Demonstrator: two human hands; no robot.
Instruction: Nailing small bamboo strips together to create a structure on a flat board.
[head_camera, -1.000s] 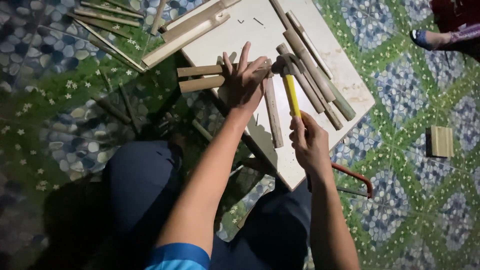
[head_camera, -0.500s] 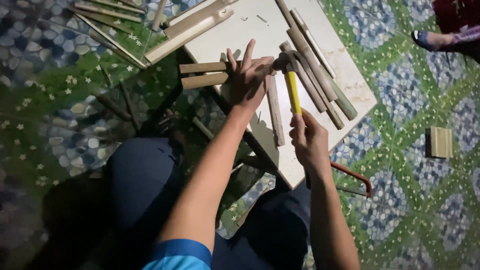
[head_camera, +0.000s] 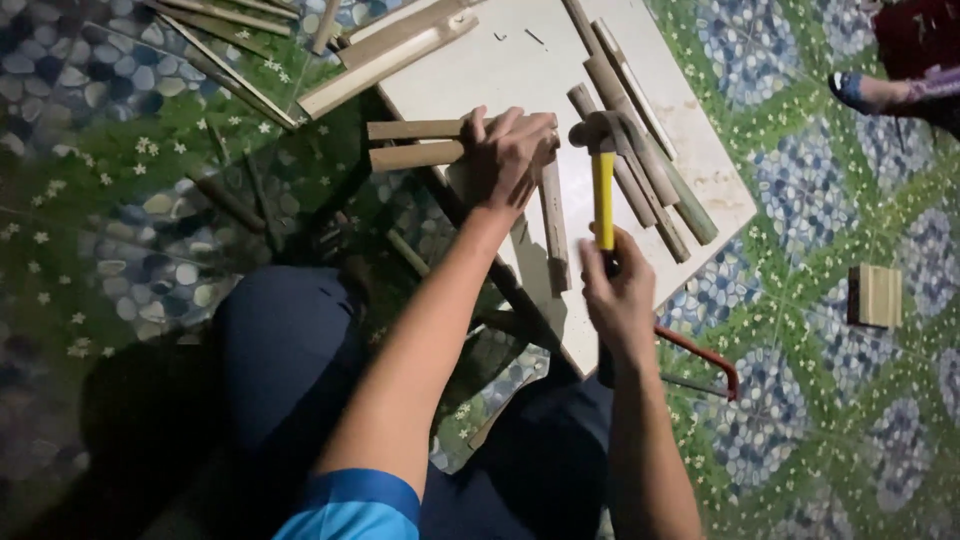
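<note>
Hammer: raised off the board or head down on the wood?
Down, or nearly so. The hammer head sits level with the bamboo strips beside the left hand; actual contact cannot be told. The right hand grips its yellow handle.

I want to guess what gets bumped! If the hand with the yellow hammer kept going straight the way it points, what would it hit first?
Probably the bamboo sticks under the hammer head, ahead of the right hand. Depth is hard to judge.

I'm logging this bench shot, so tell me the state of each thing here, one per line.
left hand: pressed flat on the wooden strips
right hand: closed around the hammer handle
hammer: upright, head over the white board
wooden strips: lying side by side, overhanging the board edge
wooden block: lying apart on the floor
</note>
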